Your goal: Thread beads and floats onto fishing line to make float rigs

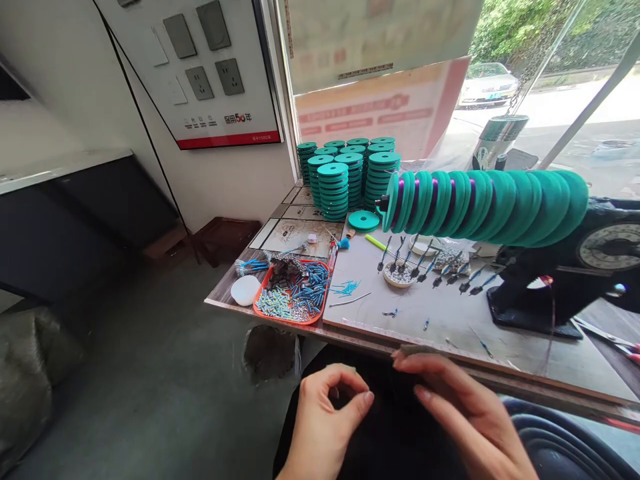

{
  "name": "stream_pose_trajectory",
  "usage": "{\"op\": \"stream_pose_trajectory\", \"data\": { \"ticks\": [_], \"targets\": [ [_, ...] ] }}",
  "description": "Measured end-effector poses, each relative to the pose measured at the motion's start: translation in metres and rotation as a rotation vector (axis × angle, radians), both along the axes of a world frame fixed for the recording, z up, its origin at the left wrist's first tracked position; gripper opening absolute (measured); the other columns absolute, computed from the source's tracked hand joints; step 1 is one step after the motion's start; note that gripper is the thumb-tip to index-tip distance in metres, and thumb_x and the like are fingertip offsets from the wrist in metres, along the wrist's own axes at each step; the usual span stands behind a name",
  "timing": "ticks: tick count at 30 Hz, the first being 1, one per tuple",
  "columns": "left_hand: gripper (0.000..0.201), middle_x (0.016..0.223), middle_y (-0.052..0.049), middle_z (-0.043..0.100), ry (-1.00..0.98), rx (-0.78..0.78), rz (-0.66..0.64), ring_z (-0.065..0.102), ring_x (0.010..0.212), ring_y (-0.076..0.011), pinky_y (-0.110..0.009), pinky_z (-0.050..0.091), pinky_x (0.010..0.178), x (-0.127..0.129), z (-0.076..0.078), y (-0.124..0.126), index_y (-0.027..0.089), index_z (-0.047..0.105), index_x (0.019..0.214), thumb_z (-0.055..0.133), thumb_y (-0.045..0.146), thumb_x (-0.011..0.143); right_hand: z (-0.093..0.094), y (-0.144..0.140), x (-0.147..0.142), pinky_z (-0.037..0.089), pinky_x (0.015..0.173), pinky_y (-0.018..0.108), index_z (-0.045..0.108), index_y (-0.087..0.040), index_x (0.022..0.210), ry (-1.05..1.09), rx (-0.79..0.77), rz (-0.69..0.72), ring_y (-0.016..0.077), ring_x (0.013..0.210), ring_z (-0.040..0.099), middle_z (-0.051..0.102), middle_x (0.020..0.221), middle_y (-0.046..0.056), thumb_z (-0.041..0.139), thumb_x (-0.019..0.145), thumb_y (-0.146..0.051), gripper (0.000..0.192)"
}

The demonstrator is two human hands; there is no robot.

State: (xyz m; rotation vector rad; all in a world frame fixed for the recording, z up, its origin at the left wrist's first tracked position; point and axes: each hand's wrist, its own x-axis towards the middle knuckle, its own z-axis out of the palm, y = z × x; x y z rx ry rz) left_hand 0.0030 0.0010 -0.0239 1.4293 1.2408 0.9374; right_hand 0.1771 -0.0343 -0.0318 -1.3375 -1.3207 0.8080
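Two hands working low, just below the near edge of the bench (440,320). Left hand (325,417) is pinching thumb to forefinger, the grip clenched as on something very fine; whether anything is in it, I cannot tell. Right hand (460,407) is reaching flat, fingers extended and released, fingertips touching the bench edge, probably steadying. Beyond that edge, small blue-ended pieces (453,270) are hanging in a line under a horizontal row of teal discs (480,200) threaded on a black stand (565,280), likely held up for easy access. A small dish of beads (399,275) is sitting beneath them. Left of the dish, a red tray (293,293) is holding loose blue parts. Behind it, stacked teal discs (350,173) are standing by the window.
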Motion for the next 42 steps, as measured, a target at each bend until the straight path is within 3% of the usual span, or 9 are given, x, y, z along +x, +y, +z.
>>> {"op": "stream_pose_trajectory", "data": {
  "ticks": [4,8,12,18,22,24,31,35,42],
  "targets": [
    [0.009,0.066,0.0,0.061,0.01,0.071,0.096,0.054,0.065,-0.0137,-0.022,0.042,0.062,-0.006,0.003,0.0,0.018,0.064,0.061,0.069,0.02,0.068,-0.001,-0.002,0.012,0.05,0.074,0.021,0.064,-0.025,0.09,0.011,-0.138,-0.13,0.0193,0.085,0.064,0.068,0.088,0.002,0.059,0.08,-0.039,0.018],
    [0.008,0.063,0.0,0.061,0.037,0.098,0.087,0.052,0.062,-0.0132,-0.022,0.04,0.059,-0.007,0.005,0.001,0.018,0.065,0.06,0.07,0.02,0.066,-0.01,0.007,0.011,0.046,0.068,0.025,0.066,-0.022,0.081,-0.035,-0.412,0.162,0.0205,0.076,0.061,0.067,0.077,0.001,0.061,0.076,-0.04,0.02],
    [0.007,0.063,-0.001,0.062,0.068,0.094,0.11,0.052,0.061,-0.0137,-0.022,0.041,0.058,-0.008,0.006,0.0,0.018,0.067,0.058,0.071,0.021,0.064,-0.017,0.017,0.0,0.038,0.062,0.027,0.066,-0.02,0.075,-0.006,-0.474,0.188,0.0181,0.068,0.054,0.062,0.069,0.0,0.058,0.078,-0.04,0.021],
    [0.005,0.063,-0.002,0.064,0.033,0.001,0.105,0.053,0.063,-0.0147,-0.022,0.04,0.058,-0.005,0.002,-0.004,0.019,0.071,0.059,0.074,0.023,0.061,-0.017,0.018,-0.007,0.023,0.049,0.022,0.065,-0.017,0.067,0.373,-0.556,0.251,0.0088,0.05,0.032,0.041,0.049,-0.006,0.065,0.073,-0.044,0.028],
    [0.007,0.059,-0.002,0.064,-0.166,-0.169,0.039,0.055,0.061,-0.0145,-0.022,0.042,0.06,0.003,-0.004,-0.007,0.018,0.073,0.059,0.076,0.025,0.058,-0.016,0.013,-0.017,0.024,0.049,0.019,0.068,-0.018,0.07,0.778,-0.58,0.199,0.0068,0.051,0.029,0.041,0.05,-0.007,0.075,0.065,-0.044,0.027],
    [0.008,0.059,-0.003,0.065,-0.255,-0.228,0.038,0.056,0.061,-0.0146,-0.022,0.043,0.061,0.006,-0.006,-0.009,0.018,0.073,0.059,0.077,0.025,0.057,-0.014,0.011,-0.023,0.026,0.05,0.018,0.07,-0.019,0.069,0.82,-0.565,0.175,0.0064,0.051,0.032,0.046,0.051,-0.006,0.078,0.062,-0.043,0.027],
    [0.011,0.062,-0.003,0.065,-0.218,-0.178,0.081,0.057,0.063,-0.0152,-0.023,0.045,0.061,0.006,-0.008,-0.011,0.016,0.071,0.061,0.076,0.026,0.06,-0.004,0.008,-0.03,0.038,0.057,0.019,0.071,-0.021,0.068,0.661,-0.456,0.169,0.0098,0.06,0.049,0.062,0.064,-0.001,0.074,0.067,-0.041,0.02],
    [0.011,0.06,-0.003,0.064,-0.061,-0.006,0.086,0.057,0.058,-0.014,-0.021,0.044,0.055,0.006,-0.008,-0.012,0.017,0.071,0.059,0.075,0.027,0.063,-0.003,0.007,-0.026,0.045,0.064,0.022,0.069,-0.021,0.068,0.394,-0.322,0.162,0.0165,0.069,0.06,0.067,0.069,0.002,0.069,0.071,-0.041,0.021],
    [0.011,0.059,-0.003,0.064,0.159,0.293,0.031,0.06,0.058,-0.0155,-0.023,0.047,0.054,0.002,-0.007,-0.014,0.017,0.07,0.06,0.069,0.021,0.07,-0.004,0.005,-0.024,0.048,0.062,0.022,0.067,-0.02,0.069,0.107,-0.205,0.162,0.0167,0.066,0.062,0.067,0.068,0.002,0.061,0.078,-0.041,0.023]
  ]
}}
